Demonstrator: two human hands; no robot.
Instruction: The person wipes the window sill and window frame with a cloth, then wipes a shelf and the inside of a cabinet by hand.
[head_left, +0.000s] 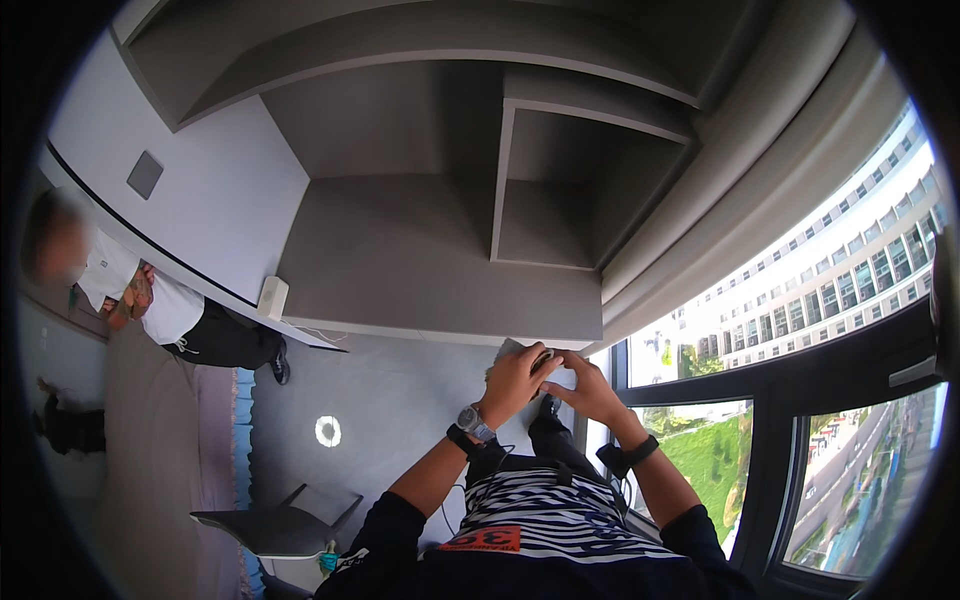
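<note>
Both of my hands meet in front of my body, near the front edge of a grey built-in desk (420, 300). My left hand (514, 386), with a wristwatch and a black strap at its wrist, holds a small dark object with a pale rim (541, 361); its kind cannot be told. A greyish piece, perhaps cloth or paper, (511, 347) shows beyond the fingers of that hand. My right hand (589, 388), with a black band on its wrist, touches the small object from the other side with its fingertips. The fingers hide most of it.
Grey shelving with an open cubby (555, 217) rises behind the desk. A white device (273, 298) stands at its left end. A person (176, 315) is at the far left beside a bed (150, 450). A dark chair (270, 529) stands lower left; curtains (720, 202) and windows line the right.
</note>
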